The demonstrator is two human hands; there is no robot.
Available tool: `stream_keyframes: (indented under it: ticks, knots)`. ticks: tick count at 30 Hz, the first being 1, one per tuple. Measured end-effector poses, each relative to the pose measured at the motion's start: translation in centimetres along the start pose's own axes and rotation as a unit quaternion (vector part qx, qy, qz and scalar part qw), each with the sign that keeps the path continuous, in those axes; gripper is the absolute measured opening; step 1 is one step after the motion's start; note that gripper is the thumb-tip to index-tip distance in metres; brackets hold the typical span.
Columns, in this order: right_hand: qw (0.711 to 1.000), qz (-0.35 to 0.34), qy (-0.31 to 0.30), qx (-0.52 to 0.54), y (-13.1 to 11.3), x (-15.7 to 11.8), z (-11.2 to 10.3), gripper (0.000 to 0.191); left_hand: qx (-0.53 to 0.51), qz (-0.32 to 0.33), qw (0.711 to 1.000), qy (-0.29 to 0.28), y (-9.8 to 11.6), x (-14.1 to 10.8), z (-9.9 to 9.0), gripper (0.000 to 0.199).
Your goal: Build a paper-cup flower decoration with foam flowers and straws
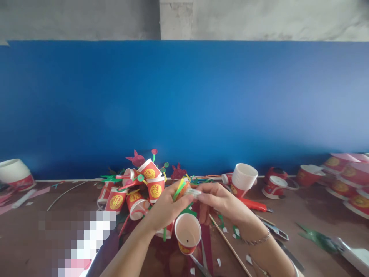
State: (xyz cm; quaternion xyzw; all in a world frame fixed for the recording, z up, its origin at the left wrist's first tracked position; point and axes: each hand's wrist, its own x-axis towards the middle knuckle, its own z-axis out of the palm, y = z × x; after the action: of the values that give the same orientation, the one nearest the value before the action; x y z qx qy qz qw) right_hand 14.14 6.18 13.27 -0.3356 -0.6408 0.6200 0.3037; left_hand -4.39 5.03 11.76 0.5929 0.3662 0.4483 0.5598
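Observation:
My left hand (pixel 168 204) is closed around a small bundle of yellow, green and orange strips (pixel 181 188). The fingers of my right hand (pixel 217 196) pinch a small clear, whitish piece (pixel 193 193) at the bundle, and both hands nearly meet there. Just below them a red and white paper cup (pixel 188 232) stands upright with its mouth up, a small dark spot inside. Left of my hands lies a pile of red cups (pixel 117 200) with green strips and dark red cut-out shapes.
At the right are stacked white cups (pixel 243 179), a red cutter (pixel 255 205), a wooden stick (pixel 229 244) and green-handled pliers (pixel 319 238). Scissors (pixel 198 265) lie near the front. A blue panel (pixel 184 104) rises behind the table (pixel 25 238). More cups (pixel 346 177) crowd the far right.

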Motion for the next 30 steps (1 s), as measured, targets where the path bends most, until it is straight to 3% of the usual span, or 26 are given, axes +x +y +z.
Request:
stream_keyframes:
  ticks: [6, 13, 20, 23, 26, 28, 30]
  knots:
    - [0.990, -0.009, 0.020, -0.142, 0.0, -0.2, 0.6, 0.020, 0.044, -0.022, 0.999, 0.002, 0.7, -0.3, 0.0, 0.010]
    - [0.977, -0.073, 0.062, -0.192, 0.1, 0.0, 0.4, 0.015, -0.049, -0.108, 0.993, -0.009, 1.3, -0.2, 0.1, 0.012]
    - [0.901, -0.152, 0.128, -0.385, 0.1, -0.3, 0.4, 0.009, 0.027, -0.046, 0.999, 0.008, 1.7, -0.4, 0.0, 0.025]
    - [0.945, -0.100, 0.114, -0.290, 0.0, -0.4, 0.4, 0.022, -0.008, -0.078, 0.997, 0.017, 2.1, -0.4, 0.2, 0.024]
    - [0.991, -0.064, 0.039, -0.108, -0.1, -0.3, 0.0, 0.039, -0.081, -0.126, 0.989, -0.010, 2.1, -0.4, 0.1, 0.027]
    - [0.996, -0.084, 0.002, -0.035, -0.1, -0.2, -0.2, 0.039, -0.125, -0.140, 0.981, -0.043, 1.8, -0.3, -0.1, 0.030]
    - [0.993, -0.112, 0.005, -0.039, -0.2, -0.2, -0.3, 0.033, -0.141, -0.150, 0.977, -0.053, 1.5, -0.3, -0.2, 0.030]
